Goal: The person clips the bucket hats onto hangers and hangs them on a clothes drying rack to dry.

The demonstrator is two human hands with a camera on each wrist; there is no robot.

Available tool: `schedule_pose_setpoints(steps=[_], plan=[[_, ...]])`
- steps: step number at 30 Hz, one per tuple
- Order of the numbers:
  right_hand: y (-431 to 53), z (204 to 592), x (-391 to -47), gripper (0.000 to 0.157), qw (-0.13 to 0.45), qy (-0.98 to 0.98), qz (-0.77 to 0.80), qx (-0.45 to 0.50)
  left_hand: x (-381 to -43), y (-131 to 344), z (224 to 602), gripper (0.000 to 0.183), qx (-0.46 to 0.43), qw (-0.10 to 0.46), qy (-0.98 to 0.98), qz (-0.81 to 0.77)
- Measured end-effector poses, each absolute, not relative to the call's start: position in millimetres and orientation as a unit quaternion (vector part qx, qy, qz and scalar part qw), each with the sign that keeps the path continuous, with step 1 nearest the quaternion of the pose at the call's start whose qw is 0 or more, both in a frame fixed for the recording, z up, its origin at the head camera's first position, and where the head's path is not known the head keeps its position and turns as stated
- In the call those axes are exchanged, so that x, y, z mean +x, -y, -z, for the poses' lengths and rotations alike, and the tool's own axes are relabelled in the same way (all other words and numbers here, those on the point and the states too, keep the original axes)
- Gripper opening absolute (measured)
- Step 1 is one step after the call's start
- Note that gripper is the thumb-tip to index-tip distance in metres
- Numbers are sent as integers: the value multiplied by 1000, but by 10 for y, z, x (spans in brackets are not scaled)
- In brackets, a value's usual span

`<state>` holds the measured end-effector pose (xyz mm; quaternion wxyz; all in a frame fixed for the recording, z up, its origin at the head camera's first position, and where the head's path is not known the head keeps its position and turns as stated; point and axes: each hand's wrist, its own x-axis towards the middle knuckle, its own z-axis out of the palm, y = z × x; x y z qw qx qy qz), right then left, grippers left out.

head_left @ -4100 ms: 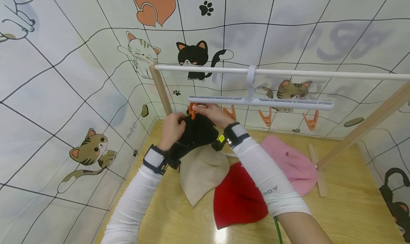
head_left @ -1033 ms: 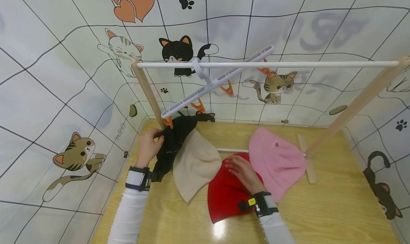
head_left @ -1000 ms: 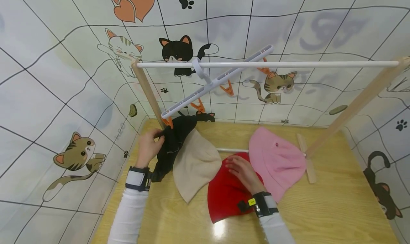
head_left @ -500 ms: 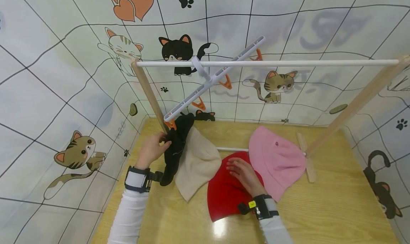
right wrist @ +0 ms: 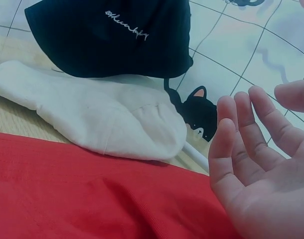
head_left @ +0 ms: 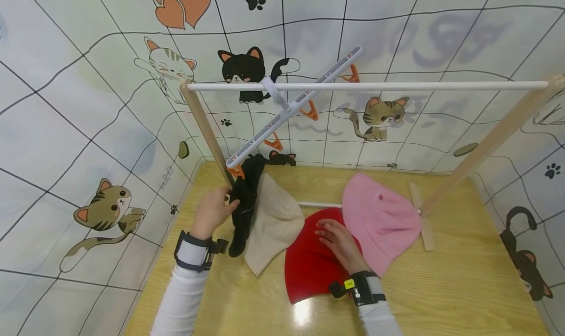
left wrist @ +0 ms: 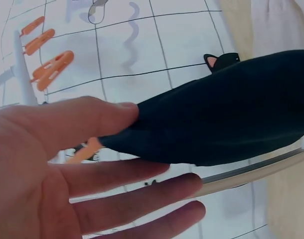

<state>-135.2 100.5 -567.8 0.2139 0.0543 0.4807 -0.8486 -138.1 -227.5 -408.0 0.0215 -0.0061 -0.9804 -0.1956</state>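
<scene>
A black bucket hat (head_left: 243, 213) with a line of white script (right wrist: 126, 24) hangs from an orange clip (head_left: 236, 171) at the near left end of a pale clip hanger (head_left: 291, 108). My left hand (head_left: 212, 212) holds the hat's left side between thumb and index finger; its other fingers extend straight in the left wrist view. Over the red hat (head_left: 309, 262) hovers my right hand (head_left: 341, 245), fingers loosely bent and holding nothing. A cream hat (head_left: 275, 223) lies on the table beneath and beside the black one, and a pink hat (head_left: 379, 218) lies to the right.
The hanger hooks over a white rod (head_left: 397, 86) carried by wooden posts (head_left: 490, 144). Several orange clips, such as a middle clip (head_left: 310, 111), hang along it. The wooden table (head_left: 476, 287) backs onto a cat-print wall cloth (head_left: 441, 41).
The hanger has swung from lying along the rod to slanting across it. My right hand has left the clip for the red hat; my left hand has turned the black hat narrower.
</scene>
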Motion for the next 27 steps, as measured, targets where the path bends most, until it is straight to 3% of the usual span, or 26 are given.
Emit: schedule_pose_setpoints(steps=[9, 18, 27], plan=[[-1051, 5694, -1305, 19, 203, -476, 853, 61, -1172, 2042, 4061, 25, -9, 115, 979, 166], [-1100, 5719, -1287, 17, 200, -471, 858, 52, -1065, 1747, 4211, 23, -26, 94, 980, 175], [-1126, 5721, -1264, 18, 186, -473, 859, 53, -1175, 1401, 4732, 18, -48, 51, 980, 186]])
